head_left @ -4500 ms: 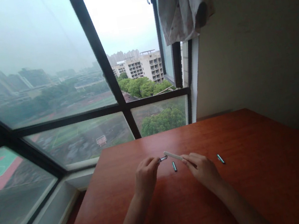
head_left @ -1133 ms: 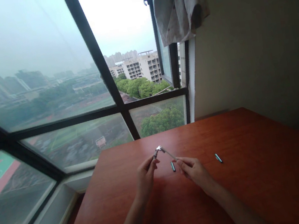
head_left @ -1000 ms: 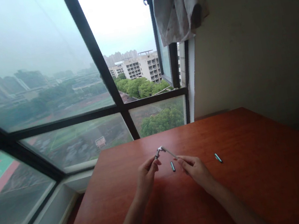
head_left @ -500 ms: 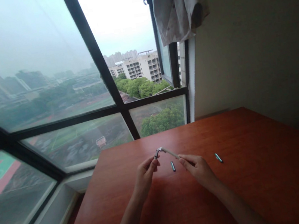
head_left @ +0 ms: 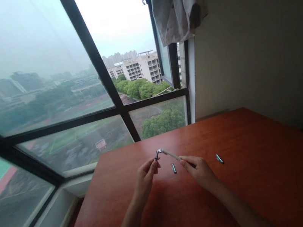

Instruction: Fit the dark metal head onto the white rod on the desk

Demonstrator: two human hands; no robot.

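Pinched in my left hand (head_left: pixel 146 177) is a small silver, curved piece that looks like a razor handle (head_left: pixel 156 154); most of its lower end is hidden by my fingers. My right hand (head_left: pixel 197 169) is closed on the near end of a slender pale stick (head_left: pixel 171 154), whose exact kind I cannot make out. The stick's far tip meets the silver curved end, both held just above the table. Between my hands lies a small dark strip with a light edge, like a razor cartridge (head_left: pixel 173 168). A similar cartridge (head_left: pixel 219 158) rests right of my right hand.
The reddish-brown wooden table (head_left: pixel 265 179) reaches to the window frame (head_left: pixel 155 100). A pale garment (head_left: pixel 177 5) hangs at the opened window pane. A plain wall (head_left: pixel 256 50) stands on the right, beyond the table's edge.
The whole view has shifted slightly, so everything sits a little further left. Both hands keep their grips, and the stick and silver piece still meet at their tips.
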